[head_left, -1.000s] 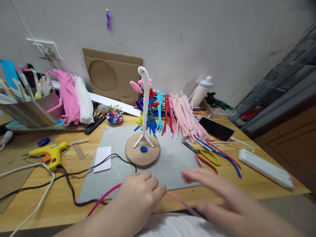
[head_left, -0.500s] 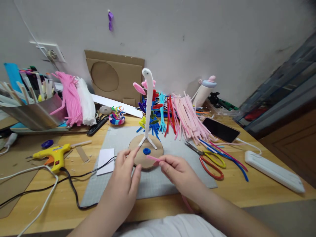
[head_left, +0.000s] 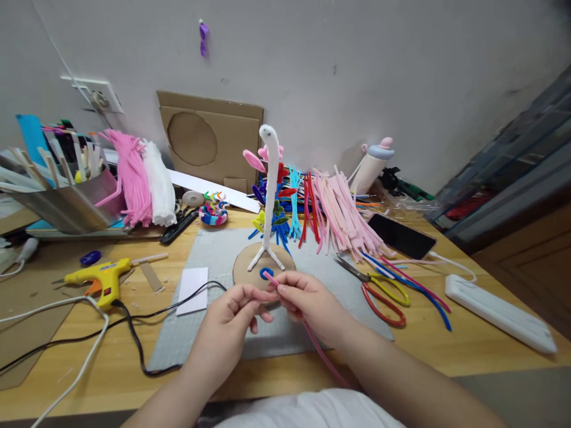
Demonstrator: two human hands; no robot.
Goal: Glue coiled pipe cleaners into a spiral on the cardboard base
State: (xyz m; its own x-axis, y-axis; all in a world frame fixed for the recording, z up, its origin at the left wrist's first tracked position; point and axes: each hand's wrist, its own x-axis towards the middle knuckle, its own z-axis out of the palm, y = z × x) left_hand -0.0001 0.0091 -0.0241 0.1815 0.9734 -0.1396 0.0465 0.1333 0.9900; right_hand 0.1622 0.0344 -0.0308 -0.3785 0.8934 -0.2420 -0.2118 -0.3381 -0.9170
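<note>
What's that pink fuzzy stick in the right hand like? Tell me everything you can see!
It's a pink pipe cleaner: long, thin and soft-looking, lighter pink at the top and duskier lower down. The right hand pinches it near one end. That short tip pokes out toward the upper left, in front of the blue coil in this view. The rest curves down below the hand, its lower end out of sight. The left hand is close; I can't tell whether it's touching.

We can read no writing; any marks on the yellow plastic pistol-shaped glue gun are too small.
</note>
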